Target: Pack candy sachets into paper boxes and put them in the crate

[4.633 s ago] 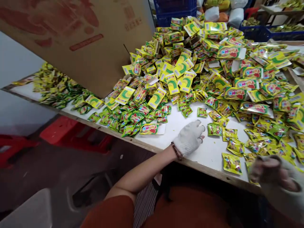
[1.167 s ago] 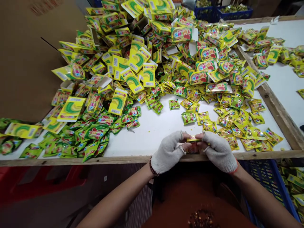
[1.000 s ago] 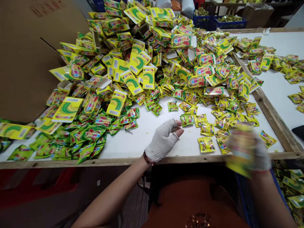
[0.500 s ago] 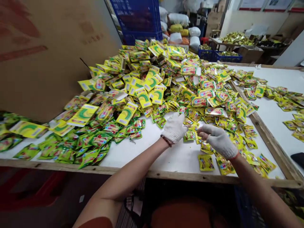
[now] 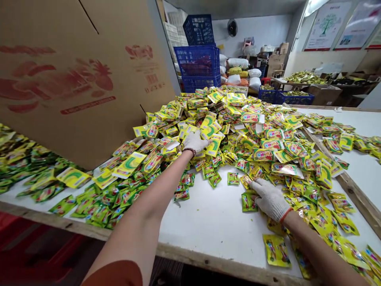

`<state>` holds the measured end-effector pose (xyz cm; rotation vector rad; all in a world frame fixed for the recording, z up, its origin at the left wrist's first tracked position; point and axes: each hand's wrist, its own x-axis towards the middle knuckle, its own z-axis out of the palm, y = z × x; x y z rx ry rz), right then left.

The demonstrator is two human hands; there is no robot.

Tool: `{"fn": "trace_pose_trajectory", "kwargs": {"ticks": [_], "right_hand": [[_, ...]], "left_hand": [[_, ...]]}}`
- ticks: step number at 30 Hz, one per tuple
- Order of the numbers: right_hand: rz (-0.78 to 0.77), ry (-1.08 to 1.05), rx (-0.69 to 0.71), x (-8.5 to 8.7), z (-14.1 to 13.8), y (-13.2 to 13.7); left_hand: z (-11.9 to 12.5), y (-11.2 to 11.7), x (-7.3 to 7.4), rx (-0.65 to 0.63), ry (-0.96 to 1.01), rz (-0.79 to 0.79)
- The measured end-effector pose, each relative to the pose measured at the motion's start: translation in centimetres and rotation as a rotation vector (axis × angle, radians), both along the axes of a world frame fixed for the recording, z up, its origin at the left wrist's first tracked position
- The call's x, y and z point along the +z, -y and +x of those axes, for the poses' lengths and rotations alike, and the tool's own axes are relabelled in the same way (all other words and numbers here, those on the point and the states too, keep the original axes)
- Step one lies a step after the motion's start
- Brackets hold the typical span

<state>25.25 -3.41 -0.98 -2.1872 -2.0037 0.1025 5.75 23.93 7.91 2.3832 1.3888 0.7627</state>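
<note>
My left hand [image 5: 195, 143], in a white knit glove, reaches onto the heap of small yellow cartons [image 5: 210, 123]. Its thumb is spread to the right and its fingers lie over cartons; none is visibly gripped. Lower right, my right hand [image 5: 272, 199], gloved too, is low over the white tabletop with thumb and fingers apart. A green candy packet [image 5: 248, 201] lies at its thumb, and yellow packets [image 5: 276, 250] lie below and beside it. A loose green packet [image 5: 233, 178] sits between the hands. More green packets [image 5: 99, 206] are heaped to the left.
A large printed cardboard box [image 5: 89, 87] stands at the left on the table. Blue crates [image 5: 198, 63] are stacked behind the heap. A wooden strip [image 5: 354, 194] divides the tabletop [image 5: 208, 218] on the right. Sacks [image 5: 238, 62] and another laden table [image 5: 306, 77] are farther back.
My left hand has moved from near my right hand, up and left onto the carton heap. My right hand stays by the packets, fingers now lower. The camera view has tilted up.
</note>
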Motion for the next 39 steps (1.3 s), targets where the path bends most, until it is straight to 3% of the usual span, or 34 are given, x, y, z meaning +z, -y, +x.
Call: {"fn": "trace_pose_trajectory", "kwargs": {"ticks": [2, 5, 8, 10, 13, 17, 21, 26, 30, 34, 39], "right_hand": [[-0.018, 0.001, 0.018, 0.0, 0.1, -0.1], [-0.038, 0.004, 0.041, 0.1, 0.2, -0.3], [-0.098, 0.029, 0.041, 0.7, 0.3, 0.0], [-0.151, 0.033, 0.037, 1.4, 0.5, 0.4], [-0.151, 0.035, 0.006, 2.3, 0.6, 1.0], [-0.104, 0.076, -0.014, 2.7, -0.2, 1.3], [-0.131, 0.132, -0.052, 2.5, -2.0, 1.0], [-0.208, -0.025, -0.016, 2.3, -1.4, 1.6], [-0.143, -0.315, -0.075, 2.1, 1.2, 2.2], [0.035, -0.483, -0.138, 1.9, 3.1, 2.4], [-0.005, -0.696, -0.137, 1.9, 3.8, 2.5]], "left_hand": [[0.7, 1.2, -1.5, -0.006, -0.019, -0.029], [1.4, 4.3, -4.9, -0.063, -0.057, -0.057], [0.5, 7.5, -7.9, -0.158, -0.148, -0.032], [-0.8, 9.4, -8.8, -0.21, -0.21, -0.033], [-2.2, 12.1, -8.1, -0.266, -0.241, 0.036], [-0.9, 15.6, -5.0, -0.286, -0.192, 0.221], [2.6, 18.1, -3.6, -0.392, -0.38, 0.039], [5.1, 19.1, -4.8, -0.454, -0.558, -0.094], [6.6, 18.0, -6.3, -0.397, -0.473, -0.043], [8.3, 16.5, -7.9, -0.456, -0.436, -0.088], [7.8, 16.4, -8.4, -0.484, -0.352, -0.134]]}}
